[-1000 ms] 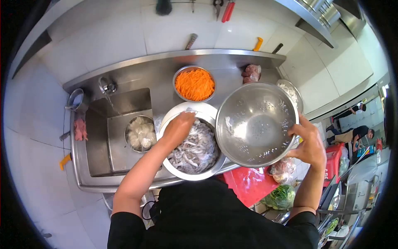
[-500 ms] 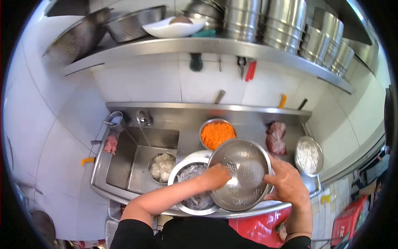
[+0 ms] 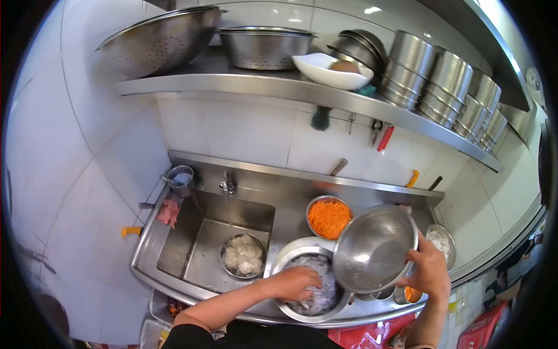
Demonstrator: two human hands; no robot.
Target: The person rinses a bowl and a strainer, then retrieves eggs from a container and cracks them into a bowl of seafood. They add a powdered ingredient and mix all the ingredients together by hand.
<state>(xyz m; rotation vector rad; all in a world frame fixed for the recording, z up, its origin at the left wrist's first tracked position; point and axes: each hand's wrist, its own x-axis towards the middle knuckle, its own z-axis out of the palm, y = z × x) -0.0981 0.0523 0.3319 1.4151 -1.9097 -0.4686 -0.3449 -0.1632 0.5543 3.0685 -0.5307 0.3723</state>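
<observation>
My right hand (image 3: 429, 266) grips the right rim of a steel colander (image 3: 375, 247), which is tilted over the counter. To its left, my left hand (image 3: 294, 283) is down in a steel bowl (image 3: 286, 307) of greyish, wet strips (image 3: 325, 291), its fingers curled into them. What those fingers hold is partly hidden. The colander's left edge overlaps the bowl's right side. Just behind stands a round container of shredded orange food (image 3: 329, 218).
A sink (image 3: 200, 247) on the left holds a bowl of pale pieces (image 3: 243, 255) under the faucet (image 3: 228, 183). A bowl of white food (image 3: 439, 241) stands at the right. Above runs a shelf (image 3: 261, 86) with colanders and steel canisters.
The view has shifted left and up. My left hand has gone from the colander into the bowl of greyish strips. The colander has moved right, baring more of the bowl and a small orange-filled container.
</observation>
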